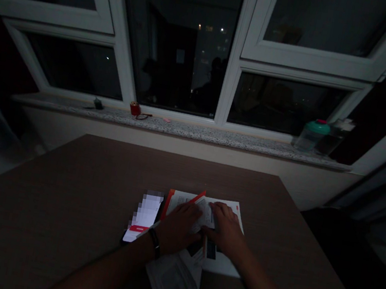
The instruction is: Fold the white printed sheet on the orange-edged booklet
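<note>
An open booklet (pixel 224 265) with white pages and orange edges lies on the brown table. One of its sheets (pixel 173 282) is folded over and curls toward the near side. My left hand (pixel 179 226), with a dark band on the wrist, rests on the folded paper, its fingers bent over the sheet. My right hand (pixel 227 226) lies beside it on the right part of the paper, fingers bent and thumb near the left thumb. In the dim light, whether the fingers pinch the paper is hard to see. Left of the booklet lies a lit phone (pixel 146 213).
The table (pixel 118 166) reaches to the wall under a dark window. On the stone sill (pixel 195 131) stand a red can (pixel 135 108), a small dark item (pixel 98 103), glasses (pixel 143 116), a teal-lidded bottle (pixel 312 135) and a clear bottle (pixel 334 137).
</note>
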The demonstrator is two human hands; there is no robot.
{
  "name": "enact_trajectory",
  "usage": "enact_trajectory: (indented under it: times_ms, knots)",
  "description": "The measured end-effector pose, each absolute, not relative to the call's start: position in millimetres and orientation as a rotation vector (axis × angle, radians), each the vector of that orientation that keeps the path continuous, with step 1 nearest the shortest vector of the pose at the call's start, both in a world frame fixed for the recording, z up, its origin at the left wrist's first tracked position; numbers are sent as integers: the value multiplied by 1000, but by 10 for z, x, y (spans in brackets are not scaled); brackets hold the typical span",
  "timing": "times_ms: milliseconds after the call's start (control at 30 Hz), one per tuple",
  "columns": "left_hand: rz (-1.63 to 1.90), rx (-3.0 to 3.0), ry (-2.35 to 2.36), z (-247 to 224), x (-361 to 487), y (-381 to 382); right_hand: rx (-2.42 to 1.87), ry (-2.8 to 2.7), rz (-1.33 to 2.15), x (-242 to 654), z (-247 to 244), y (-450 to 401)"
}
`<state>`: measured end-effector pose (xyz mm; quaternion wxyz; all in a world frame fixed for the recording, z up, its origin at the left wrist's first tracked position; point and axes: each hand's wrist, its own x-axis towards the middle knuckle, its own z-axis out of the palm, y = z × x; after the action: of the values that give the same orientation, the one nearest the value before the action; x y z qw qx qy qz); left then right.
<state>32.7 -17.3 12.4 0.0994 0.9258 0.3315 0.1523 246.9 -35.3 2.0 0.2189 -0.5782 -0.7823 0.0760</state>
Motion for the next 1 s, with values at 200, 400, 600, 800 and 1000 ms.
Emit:
enact_trajectory:
  times_ms: [200,400,600,800,1000]
  knots:
    - [427,2753,1033,67,332,-151,-1574,-2221,196,2496,37,-357]
    - [419,2773,1029,145,343,-187,-1543,-2190,239,2502,0,-357]
    - [487,2756,981,163,343,-204,-1599,-2111,196,2475,-29,-319]
    - [446,2756,961,105,334,-202,-1536,-2174,269,2517,-13,-361]
    - [459,2759,1016,82,338,-174,-1588,-2115,250,2482,-51,-321]
